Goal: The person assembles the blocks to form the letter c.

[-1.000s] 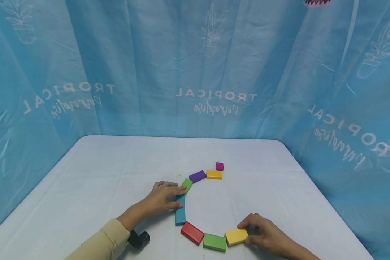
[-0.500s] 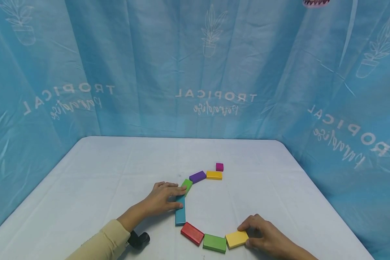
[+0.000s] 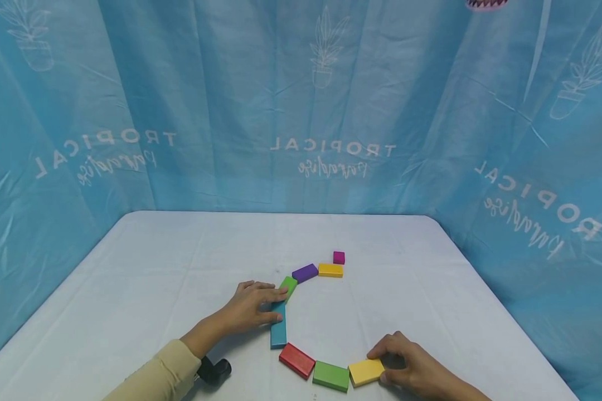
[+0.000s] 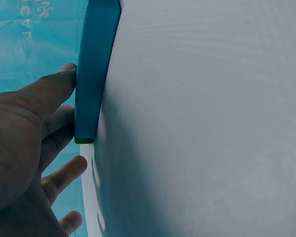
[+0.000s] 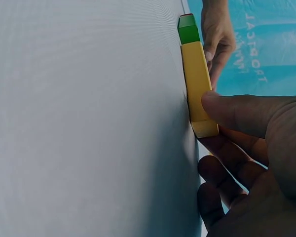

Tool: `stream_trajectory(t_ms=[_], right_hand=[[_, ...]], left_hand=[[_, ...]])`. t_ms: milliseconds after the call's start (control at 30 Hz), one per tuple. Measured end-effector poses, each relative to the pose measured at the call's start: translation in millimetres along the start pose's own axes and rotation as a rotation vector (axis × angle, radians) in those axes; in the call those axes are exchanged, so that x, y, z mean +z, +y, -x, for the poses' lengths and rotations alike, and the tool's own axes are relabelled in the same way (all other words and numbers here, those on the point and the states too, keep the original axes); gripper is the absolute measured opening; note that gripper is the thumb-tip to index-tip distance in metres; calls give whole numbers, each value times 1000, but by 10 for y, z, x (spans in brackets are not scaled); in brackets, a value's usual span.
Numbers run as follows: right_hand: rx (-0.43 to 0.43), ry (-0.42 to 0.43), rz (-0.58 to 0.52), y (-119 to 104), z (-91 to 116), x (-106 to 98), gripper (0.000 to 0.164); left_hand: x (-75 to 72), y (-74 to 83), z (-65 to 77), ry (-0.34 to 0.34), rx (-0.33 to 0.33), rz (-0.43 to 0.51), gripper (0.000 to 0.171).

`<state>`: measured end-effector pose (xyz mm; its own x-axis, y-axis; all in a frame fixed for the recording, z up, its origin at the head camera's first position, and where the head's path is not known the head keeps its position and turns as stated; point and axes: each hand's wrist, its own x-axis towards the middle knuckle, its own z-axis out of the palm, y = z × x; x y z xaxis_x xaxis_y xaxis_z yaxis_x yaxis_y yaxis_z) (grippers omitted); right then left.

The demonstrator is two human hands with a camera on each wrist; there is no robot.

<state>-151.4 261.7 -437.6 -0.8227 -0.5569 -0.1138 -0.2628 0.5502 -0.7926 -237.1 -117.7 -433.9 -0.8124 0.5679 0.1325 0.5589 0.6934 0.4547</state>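
Observation:
On the white tabletop, wooden blocks lie end to end in a curve open to the right. My left hand (image 3: 253,305) rests on its left side, thumb on the blue block (image 3: 278,337) and index fingertip at the far green block (image 3: 290,284). The left wrist view shows the thumb against the blue block's (image 4: 95,74) face. At the curve's near right end, my right hand (image 3: 413,365) pinches a yellow block (image 3: 365,372) between thumb and fingers. That yellow block (image 5: 197,79) touches or nearly touches the near green block (image 3: 330,376); a red block (image 3: 297,360) lies left of it.
Further back are a purple block (image 3: 305,273), a yellow-orange block (image 3: 330,270) and a magenta cube (image 3: 339,257). A black object (image 3: 214,371) sits under the left wrist. Blue printed curtain (image 3: 301,111) surrounds the table (image 3: 205,245).
The yellow block in my right hand has shifted slightly nearer and to the right, turning a little. The near green block has shifted slightly too. My left hand stays put.

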Motion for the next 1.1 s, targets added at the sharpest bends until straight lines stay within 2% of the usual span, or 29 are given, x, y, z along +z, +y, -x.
stream_trajectory(t_ms=[267, 667, 1100], right_hand=[[21, 0, -9, -7, -7, 6, 29], [-44, 0, -17, 0, 7, 5, 31], [-46, 3, -18, 8, 21, 15, 31]], left_hand=[[-8, 14, 3, 1, -5, 6, 52], [-8, 14, 11, -3, 10, -7, 51], [-2, 9, 11, 1, 14, -4, 50]])
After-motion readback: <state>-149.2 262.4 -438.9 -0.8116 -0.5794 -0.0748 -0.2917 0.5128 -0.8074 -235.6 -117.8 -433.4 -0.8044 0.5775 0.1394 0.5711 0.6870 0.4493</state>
